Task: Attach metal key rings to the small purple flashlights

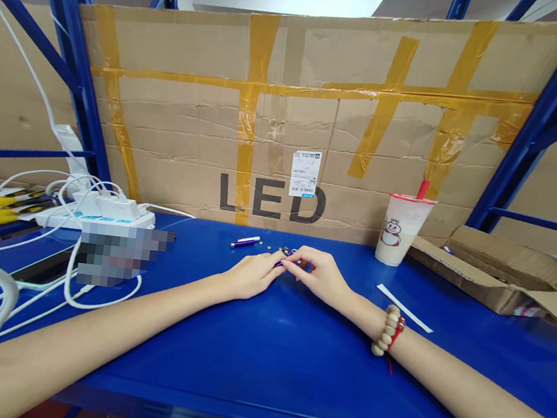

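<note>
My left hand (252, 275) and my right hand (320, 275) meet over the middle of the blue tabletop. Between their fingertips shows a small, slim purple piece (279, 263), mostly hidden by the fingers. Both hands are closed around it in a pinch. Just behind the left hand lies a purple tube (243, 243), with a thin white-and-silver stick (249, 238) alongside it. Several tiny metallic parts (284, 250) are scattered beyond the fingertips, too small to name.
A cup with a red straw (403, 233) stands behind my right hand, beside an open cardboard box (496, 277). A white strip (404, 308) lies near my right wrist. At left are a power strip (101, 216) and tangled white cables (69, 279). A cardboard sheet (191, 132) walls the back.
</note>
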Action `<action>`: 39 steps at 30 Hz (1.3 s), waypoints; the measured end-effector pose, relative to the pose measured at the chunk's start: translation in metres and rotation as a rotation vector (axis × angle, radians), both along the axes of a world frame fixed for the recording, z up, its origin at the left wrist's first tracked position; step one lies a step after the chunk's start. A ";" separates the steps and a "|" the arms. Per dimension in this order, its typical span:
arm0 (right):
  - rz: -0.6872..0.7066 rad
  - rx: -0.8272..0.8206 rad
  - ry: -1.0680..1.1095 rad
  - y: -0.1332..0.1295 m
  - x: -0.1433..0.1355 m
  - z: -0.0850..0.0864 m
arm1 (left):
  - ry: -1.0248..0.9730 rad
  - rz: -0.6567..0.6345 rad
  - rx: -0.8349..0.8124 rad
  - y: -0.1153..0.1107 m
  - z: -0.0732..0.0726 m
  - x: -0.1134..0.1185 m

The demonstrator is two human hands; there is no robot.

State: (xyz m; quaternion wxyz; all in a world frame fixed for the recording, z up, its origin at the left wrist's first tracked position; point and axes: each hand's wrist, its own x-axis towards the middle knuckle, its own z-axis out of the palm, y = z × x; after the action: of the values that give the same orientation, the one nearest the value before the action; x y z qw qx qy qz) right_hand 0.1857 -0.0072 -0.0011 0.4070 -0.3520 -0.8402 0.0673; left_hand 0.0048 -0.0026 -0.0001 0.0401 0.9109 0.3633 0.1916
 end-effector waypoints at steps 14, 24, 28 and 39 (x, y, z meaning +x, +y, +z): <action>0.032 -0.036 -0.012 0.002 0.001 -0.003 | 0.000 -0.006 0.010 0.001 0.000 -0.001; -0.013 -0.080 -0.036 -0.001 -0.001 -0.002 | -0.007 0.003 0.008 0.001 -0.001 0.000; -0.037 -0.090 -0.047 -0.004 -0.002 0.000 | -0.003 0.007 0.004 0.001 0.000 0.000; -0.132 -0.071 -0.110 -0.009 -0.004 0.005 | 0.002 0.002 -0.010 -0.001 0.001 0.000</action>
State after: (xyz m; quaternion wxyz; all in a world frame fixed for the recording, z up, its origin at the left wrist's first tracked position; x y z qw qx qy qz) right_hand 0.1820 -0.0161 0.0042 0.3509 -0.4238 -0.8335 0.0506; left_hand 0.0050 -0.0035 0.0012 0.0442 0.9104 0.3654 0.1889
